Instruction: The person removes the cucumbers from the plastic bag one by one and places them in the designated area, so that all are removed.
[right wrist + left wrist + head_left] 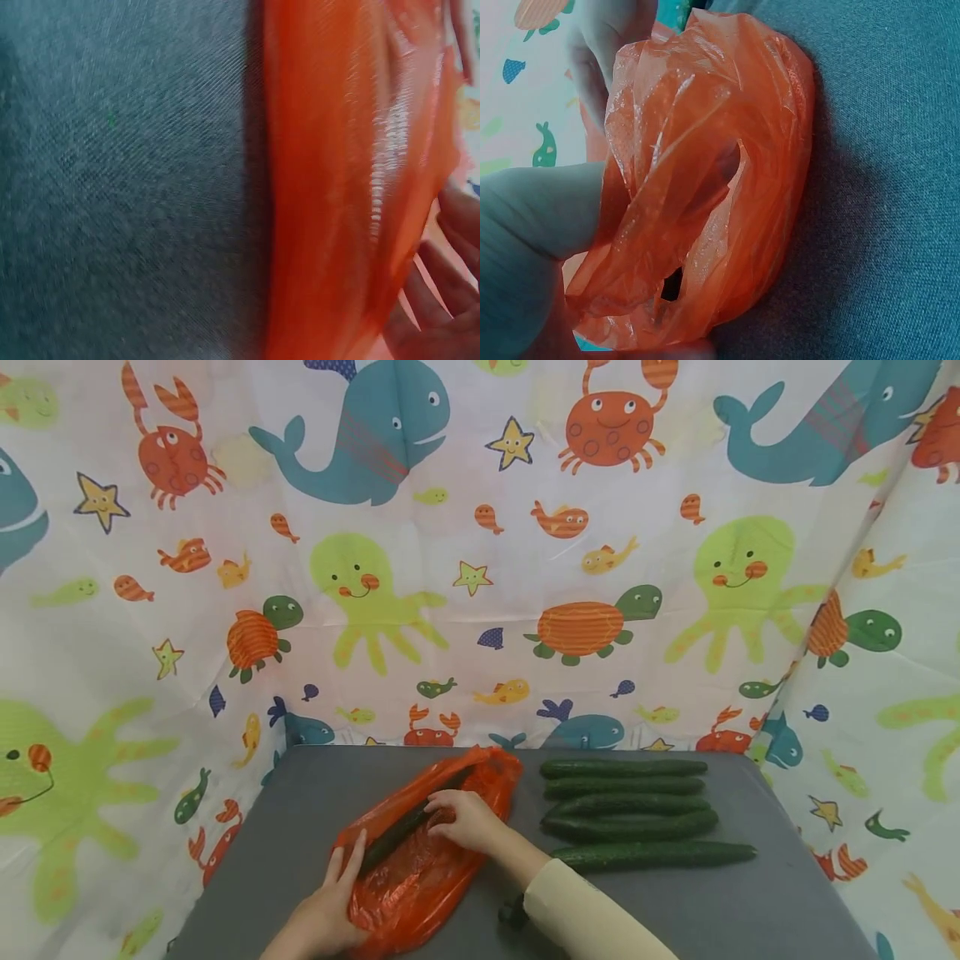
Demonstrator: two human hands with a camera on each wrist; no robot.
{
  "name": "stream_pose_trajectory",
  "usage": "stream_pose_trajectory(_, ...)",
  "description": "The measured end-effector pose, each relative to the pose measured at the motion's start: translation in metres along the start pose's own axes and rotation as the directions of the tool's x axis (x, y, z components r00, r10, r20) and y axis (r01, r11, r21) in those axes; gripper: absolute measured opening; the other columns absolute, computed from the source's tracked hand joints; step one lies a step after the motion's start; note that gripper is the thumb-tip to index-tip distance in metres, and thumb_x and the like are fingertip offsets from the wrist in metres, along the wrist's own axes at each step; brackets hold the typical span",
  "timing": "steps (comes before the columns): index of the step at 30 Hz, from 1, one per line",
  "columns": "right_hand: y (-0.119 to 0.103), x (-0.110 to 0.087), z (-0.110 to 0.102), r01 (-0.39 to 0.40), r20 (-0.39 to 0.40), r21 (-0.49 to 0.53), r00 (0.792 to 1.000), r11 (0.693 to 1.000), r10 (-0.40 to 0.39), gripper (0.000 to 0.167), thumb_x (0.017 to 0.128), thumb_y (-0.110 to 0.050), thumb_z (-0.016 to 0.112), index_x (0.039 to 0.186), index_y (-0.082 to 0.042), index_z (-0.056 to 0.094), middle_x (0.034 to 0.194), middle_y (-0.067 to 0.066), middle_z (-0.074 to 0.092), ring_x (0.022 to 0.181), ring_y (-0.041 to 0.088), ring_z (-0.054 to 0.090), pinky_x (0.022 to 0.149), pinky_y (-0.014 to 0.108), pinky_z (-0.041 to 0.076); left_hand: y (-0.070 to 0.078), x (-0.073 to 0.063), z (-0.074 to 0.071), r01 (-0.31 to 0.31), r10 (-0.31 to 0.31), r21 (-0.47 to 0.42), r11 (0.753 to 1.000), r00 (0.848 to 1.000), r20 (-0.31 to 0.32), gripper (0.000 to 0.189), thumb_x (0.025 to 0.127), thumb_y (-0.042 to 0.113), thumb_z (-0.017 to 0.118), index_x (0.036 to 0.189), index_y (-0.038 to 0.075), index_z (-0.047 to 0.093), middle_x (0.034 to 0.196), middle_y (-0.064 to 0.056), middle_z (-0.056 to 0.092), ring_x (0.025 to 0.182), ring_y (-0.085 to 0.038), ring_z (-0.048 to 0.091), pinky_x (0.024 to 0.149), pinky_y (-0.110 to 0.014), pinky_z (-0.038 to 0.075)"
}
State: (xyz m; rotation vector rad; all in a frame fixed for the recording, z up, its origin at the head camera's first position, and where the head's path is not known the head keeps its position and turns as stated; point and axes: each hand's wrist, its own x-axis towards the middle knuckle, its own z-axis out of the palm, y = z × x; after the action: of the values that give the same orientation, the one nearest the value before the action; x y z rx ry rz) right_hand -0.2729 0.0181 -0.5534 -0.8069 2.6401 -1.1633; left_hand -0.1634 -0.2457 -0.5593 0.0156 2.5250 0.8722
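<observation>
An orange plastic bag [420, 893] lies slantwise on the grey table, with a long dark green cucumber [392, 842] in it. My right hand [468, 821] is over the upper part of this cucumber, fingers bent across it and thumb on the near side. At the bag's near left edge, my left hand [330, 902] rests with extended fingers against the plastic beside the cucumber's lower end. The left wrist view shows the crumpled bag mouth [705, 202] close up, part of the left hand behind the plastic. The cucumber's far end is partly covered.
Several cucumbers [630, 806] lie side by side on the right of the grey table [720, 910]. Another dark green end [513, 912] shows beside the right sleeve [592, 910], mostly hidden. A sea-animal curtain [480, 610] surrounds the table's back and sides.
</observation>
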Motion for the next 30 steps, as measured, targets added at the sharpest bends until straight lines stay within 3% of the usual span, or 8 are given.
stream_pose_trajectory(8, 0.002, 0.007, 0.011, 0.034, 0.081, -0.117, 0.996, 0.993, -0.025, 0.040, 0.092, -0.006, 0.069, 0.130, -0.021, 0.070, 0.147, 0.004, 0.056, 0.139, 0.023, 0.049, 0.110, 0.043, 0.043, 0.004, 0.002, 0.001, 0.022, -0.021, 0.041, 0.999, 0.999, -0.033, 0.140, 0.067, 0.024, 0.092, 0.162, 0.038, -0.010, 0.165, -0.031, -0.005, 0.067, -0.031, 0.060, 0.050, -0.041, 0.038)
stream_pose_trajectory(14, 0.002, 0.009, 0.024, 0.091, 0.142, -0.277, 0.989, 0.957, -0.053, 0.060, 0.086, 0.000, 0.069, 0.140, -0.026, 0.062, 0.155, 0.001, 0.048, 0.148, 0.022, 0.038, 0.110, 0.040, 0.044, 0.007, 0.001, 0.003, 0.039, -0.035, 0.085, 0.996, 0.998, -0.049, 0.139, 0.066, 0.030, 0.093, 0.163, 0.034, -0.007, 0.164, -0.032, 0.001, 0.080, -0.036, 0.065, 0.055, -0.045, 0.043)
stream_pose_trajectory(17, 0.003, 0.008, 0.027, 0.105, 0.127, -0.339, 0.990, 0.935, -0.065, 0.070, 0.081, 0.003, 0.070, 0.144, -0.025, 0.058, 0.155, -0.001, 0.048, 0.149, 0.022, 0.035, 0.110, 0.041, 0.043, 0.006, 0.001, 0.004, 0.042, -0.039, 0.066, 0.997, 0.998, -0.039, 0.139, 0.067, 0.029, 0.092, 0.162, 0.035, -0.009, 0.165, -0.032, -0.002, 0.075, -0.032, 0.063, 0.052, -0.043, 0.041)
stream_pose_trajectory(19, 0.004, 0.007, 0.029, 0.098, 0.073, -0.366, 0.994, 0.926, -0.076, 0.069, 0.079, 0.002, 0.070, 0.141, -0.024, 0.060, 0.145, -0.002, 0.056, 0.141, 0.020, 0.044, 0.106, 0.040, 0.046, 0.005, 0.000, 0.004, 0.040, -0.038, 0.054, 0.998, 0.999, -0.033, 0.138, 0.068, 0.028, 0.091, 0.162, 0.036, -0.010, 0.165, -0.032, -0.004, 0.071, -0.030, 0.062, 0.051, -0.041, 0.039)
stream_pose_trajectory(21, 0.006, 0.005, 0.030, 0.081, 0.015, -0.379, 0.997, 0.922, -0.082, 0.065, 0.078, 0.000, 0.071, 0.138, -0.024, 0.063, 0.135, -0.002, 0.060, 0.130, 0.021, 0.050, 0.101, 0.040, 0.048, 0.004, 0.000, 0.004, 0.040, -0.039, 0.045, 0.998, 0.999, -0.028, 0.138, 0.068, 0.026, 0.091, 0.162, 0.037, -0.011, 0.165, -0.031, -0.005, 0.068, -0.028, 0.060, 0.049, -0.040, 0.038)
stream_pose_trajectory(23, 0.009, 0.002, 0.031, 0.069, -0.020, -0.381, 0.996, 0.922, -0.083, 0.063, 0.079, -0.003, 0.073, 0.136, -0.027, 0.064, 0.135, -0.001, 0.058, 0.127, 0.024, 0.049, 0.097, 0.044, 0.049, 0.003, 0.000, 0.004, 0.035, -0.034, 0.040, 0.999, 0.999, -0.024, 0.138, 0.069, 0.026, 0.090, 0.162, 0.037, -0.012, 0.164, -0.032, -0.007, 0.065, -0.028, 0.059, 0.049, -0.039, 0.037)
stream_pose_trajectory(27, 0.015, -0.004, 0.032, 0.062, 0.034, -0.321, 0.998, 0.945, -0.054, 0.070, 0.079, -0.006, 0.078, 0.143, -0.029, 0.059, 0.157, 0.002, 0.041, 0.142, 0.034, 0.036, 0.097, 0.048, 0.050, 0.002, -0.001, 0.005, 0.029, -0.029, 0.026, 0.999, 0.999, -0.022, 0.139, 0.068, 0.028, 0.092, 0.162, 0.036, -0.011, 0.164, -0.032, -0.008, 0.067, -0.028, 0.060, 0.050, -0.040, 0.039)
stream_pose_trajectory(30, 0.018, -0.006, 0.032, 0.059, 0.060, -0.283, 0.997, 0.957, -0.044, 0.067, 0.080, -0.016, 0.084, 0.142, -0.025, 0.061, 0.157, 0.002, 0.044, 0.145, 0.035, 0.033, 0.102, 0.047, 0.048, 0.001, 0.000, 0.006, 0.028, -0.028, 0.007, 1.000, 1.000, -0.012, 0.140, 0.067, 0.030, 0.092, 0.162, 0.037, -0.010, 0.164, -0.031, -0.009, 0.070, -0.029, 0.059, 0.051, -0.040, 0.039)
